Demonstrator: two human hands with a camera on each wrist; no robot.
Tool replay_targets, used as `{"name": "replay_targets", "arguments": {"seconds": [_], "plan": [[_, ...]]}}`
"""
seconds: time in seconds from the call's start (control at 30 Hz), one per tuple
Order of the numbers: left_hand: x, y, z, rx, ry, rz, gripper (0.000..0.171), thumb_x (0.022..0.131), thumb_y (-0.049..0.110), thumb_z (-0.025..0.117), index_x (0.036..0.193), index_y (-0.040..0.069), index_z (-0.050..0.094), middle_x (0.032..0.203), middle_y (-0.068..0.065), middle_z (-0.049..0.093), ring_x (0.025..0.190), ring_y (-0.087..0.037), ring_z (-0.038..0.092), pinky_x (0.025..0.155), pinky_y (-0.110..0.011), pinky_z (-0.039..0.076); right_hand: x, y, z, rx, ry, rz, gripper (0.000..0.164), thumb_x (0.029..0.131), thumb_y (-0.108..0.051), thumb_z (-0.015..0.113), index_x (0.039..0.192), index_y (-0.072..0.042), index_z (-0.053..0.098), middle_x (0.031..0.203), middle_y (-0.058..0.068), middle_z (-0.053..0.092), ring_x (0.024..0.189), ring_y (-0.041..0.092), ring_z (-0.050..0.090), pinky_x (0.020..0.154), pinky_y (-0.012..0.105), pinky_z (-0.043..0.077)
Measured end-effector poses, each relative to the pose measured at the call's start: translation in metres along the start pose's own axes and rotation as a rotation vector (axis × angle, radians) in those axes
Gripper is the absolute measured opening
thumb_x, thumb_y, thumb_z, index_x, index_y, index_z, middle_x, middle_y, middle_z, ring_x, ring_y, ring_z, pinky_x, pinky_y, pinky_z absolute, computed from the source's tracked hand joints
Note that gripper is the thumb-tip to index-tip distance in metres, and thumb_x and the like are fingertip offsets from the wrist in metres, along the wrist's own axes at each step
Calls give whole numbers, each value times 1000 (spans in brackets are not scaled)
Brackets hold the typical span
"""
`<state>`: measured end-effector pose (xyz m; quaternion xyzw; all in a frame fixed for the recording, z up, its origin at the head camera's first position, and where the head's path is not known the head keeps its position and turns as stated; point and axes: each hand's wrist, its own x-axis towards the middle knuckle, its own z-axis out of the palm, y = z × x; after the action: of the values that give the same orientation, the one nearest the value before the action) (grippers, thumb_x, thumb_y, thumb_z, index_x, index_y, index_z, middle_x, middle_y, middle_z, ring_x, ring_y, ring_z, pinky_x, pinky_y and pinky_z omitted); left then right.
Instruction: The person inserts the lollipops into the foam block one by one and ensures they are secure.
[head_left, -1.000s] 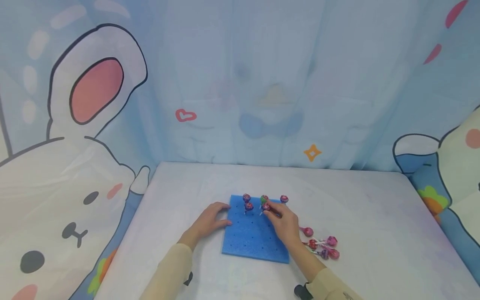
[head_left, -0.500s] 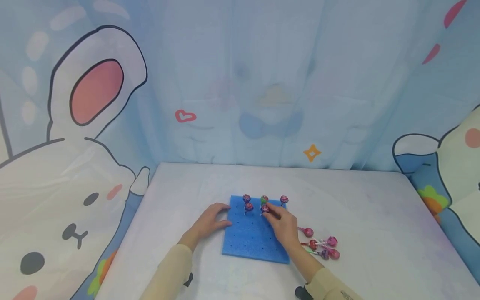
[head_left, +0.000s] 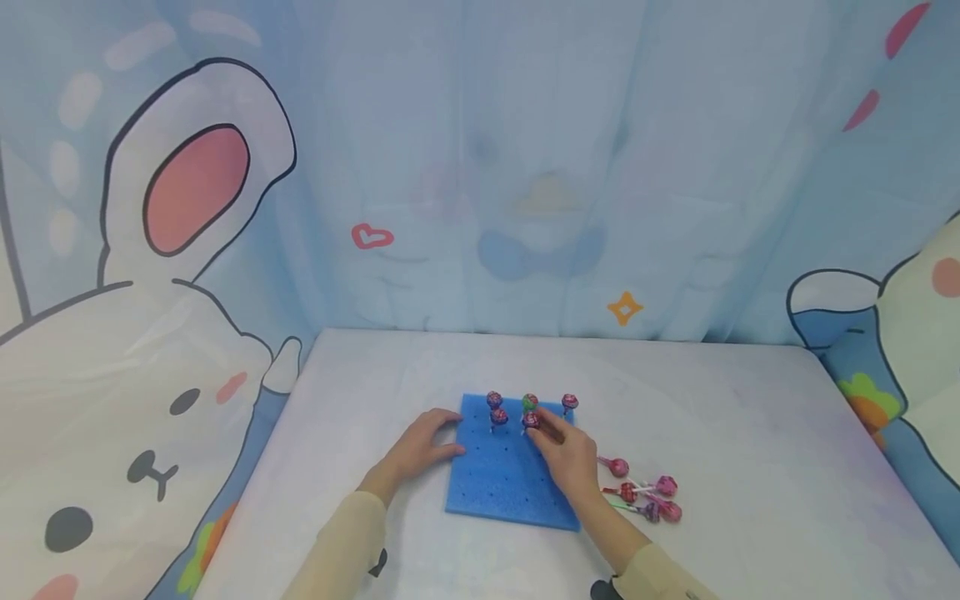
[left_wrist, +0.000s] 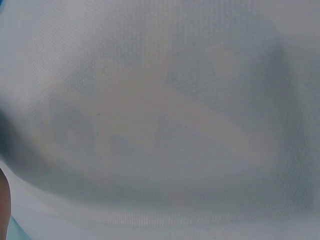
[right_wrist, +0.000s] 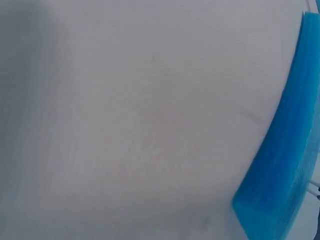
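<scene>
- On the white table (head_left: 735, 417), in the head view, lies a blue board (head_left: 498, 475) dotted with small holes; the right hand (head_left: 572, 457) pinches a lollipop (head_left: 531, 422) over its far half, the stick pointing down. Whether it sits in a hole I cannot tell.
- At the board's left edge, the left hand (head_left: 422, 443) rests with thumb and fingers spread wide, gripping nothing.
- Four standing lollipops (head_left: 498, 417) rise from the board; loose lollipops (head_left: 666, 485) lie to its right.
- In the left wrist view, mostly pale cloth (left_wrist: 165, 110).
- In the right wrist view, the board's side, at right; the grip is out of sight.
</scene>
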<state>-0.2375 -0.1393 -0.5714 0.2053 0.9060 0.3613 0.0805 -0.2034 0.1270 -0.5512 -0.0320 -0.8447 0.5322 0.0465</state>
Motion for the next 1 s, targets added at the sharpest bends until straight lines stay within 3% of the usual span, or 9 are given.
{"name": "replay_targets", "arguments": {"seconds": [0.3, 0.53, 0.77, 1.0], "plan": [[-2, 3, -2, 0, -3, -2, 55, 91, 33, 70, 138, 10, 53, 140, -9, 52, 135, -28, 43, 114, -45, 33, -5, 6, -19, 28, -16, 14, 43, 92, -16, 70, 132, -6, 60, 128, 12, 64, 116, 25, 62, 93, 30, 52], [-3, 4, -1, 5, -5, -30, 55, 92, 34, 69, 138, 12, 52, 141, -8, 52, 136, -28, 42, 113, -47, 34, -11, 8, -47, -40, -11, 26, 43, 95, -26, 67, 133, -9, 60, 126, 10, 65, 116, 24, 62, 95, 32, 51], [-2, 2, 0, 16, -2, -27, 54, 92, 35, 69, 139, 14, 52, 141, -6, 52, 136, -26, 42, 114, -45, 34, -13, 19, -77, -97, -10, 89, 49, 95, -35, 64, 136, -9, 57, 130, 11, 63, 117, 24, 62, 89, 19, 51], [-1, 2, 0, 10, 1, 1, 54, 92, 34, 69, 138, 11, 52, 140, -8, 53, 135, -28, 43, 113, -47, 35, -15, 29, -101, -165, -64, 140, 54, 97, -33, 61, 142, -6, 49, 137, 15, 57, 123, 28, 57, 97, 34, 47]]}}
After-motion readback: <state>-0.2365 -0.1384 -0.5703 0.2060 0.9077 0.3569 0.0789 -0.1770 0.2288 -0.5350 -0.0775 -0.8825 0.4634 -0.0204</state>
